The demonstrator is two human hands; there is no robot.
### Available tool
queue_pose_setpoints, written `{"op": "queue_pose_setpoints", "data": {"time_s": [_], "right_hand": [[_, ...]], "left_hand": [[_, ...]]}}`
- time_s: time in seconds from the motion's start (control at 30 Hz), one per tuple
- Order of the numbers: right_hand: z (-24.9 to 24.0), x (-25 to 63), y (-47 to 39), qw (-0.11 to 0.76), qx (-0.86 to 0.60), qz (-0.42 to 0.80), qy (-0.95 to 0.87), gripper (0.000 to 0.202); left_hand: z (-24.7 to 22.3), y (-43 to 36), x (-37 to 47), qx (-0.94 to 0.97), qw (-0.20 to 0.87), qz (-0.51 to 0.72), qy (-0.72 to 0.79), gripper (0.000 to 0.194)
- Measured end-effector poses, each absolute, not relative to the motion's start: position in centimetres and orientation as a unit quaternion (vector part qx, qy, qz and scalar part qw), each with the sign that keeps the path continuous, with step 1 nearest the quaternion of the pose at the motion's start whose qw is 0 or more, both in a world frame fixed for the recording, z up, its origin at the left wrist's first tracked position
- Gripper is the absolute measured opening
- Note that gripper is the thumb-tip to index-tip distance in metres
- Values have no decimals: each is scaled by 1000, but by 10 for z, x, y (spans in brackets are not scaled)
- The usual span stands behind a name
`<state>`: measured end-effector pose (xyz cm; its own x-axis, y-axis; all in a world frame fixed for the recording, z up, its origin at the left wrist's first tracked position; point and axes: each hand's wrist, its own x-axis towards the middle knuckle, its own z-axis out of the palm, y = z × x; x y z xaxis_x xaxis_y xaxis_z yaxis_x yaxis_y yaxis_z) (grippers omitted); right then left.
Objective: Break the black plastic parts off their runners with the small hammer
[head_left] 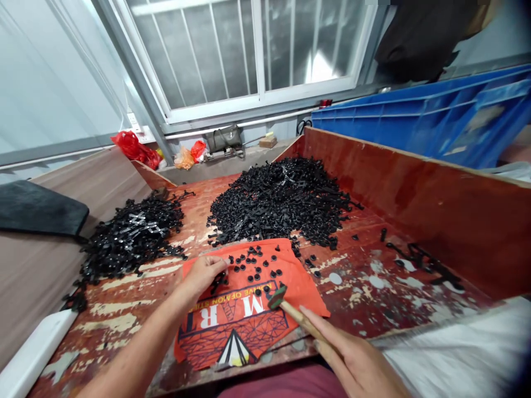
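My left hand is closed, its thumb and fingers pinched at small black parts on the left side of an orange-red printed cloth. The fingers partly hide these parts. In my right hand is the wooden handle of a small hammer. Its dark green head rests on or just above the cloth's right side; I cannot tell which. Several small round black pieces lie scattered over the cloth between and beyond my hands.
A large heap of black parts lies behind the cloth, a smaller heap to the left. A red-brown board wall borders the right side, with a blue crate beyond. Long black pieces lie near that wall.
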<state>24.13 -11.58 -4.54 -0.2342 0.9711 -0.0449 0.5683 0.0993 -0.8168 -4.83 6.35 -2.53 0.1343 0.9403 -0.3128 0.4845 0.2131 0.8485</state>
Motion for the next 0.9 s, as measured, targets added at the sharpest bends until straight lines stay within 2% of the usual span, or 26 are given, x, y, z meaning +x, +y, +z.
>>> {"op": "queue_pose_setpoints", "data": {"time_s": [0.37, 0.57, 0.9], "right_hand": [[-51, 241, -115, 276, -562, 376, -683, 49], [-49, 241, -115, 253, -574, 369, -686, 49], [-49, 239, -116, 278, -583, 368, -669, 48]], "left_hand": [[-36, 67, -48, 604, 476, 226, 598, 41], [-38, 67, -48, 615, 471, 234, 587, 38], [-37, 71, -53, 565, 527, 232, 591, 37]]}}
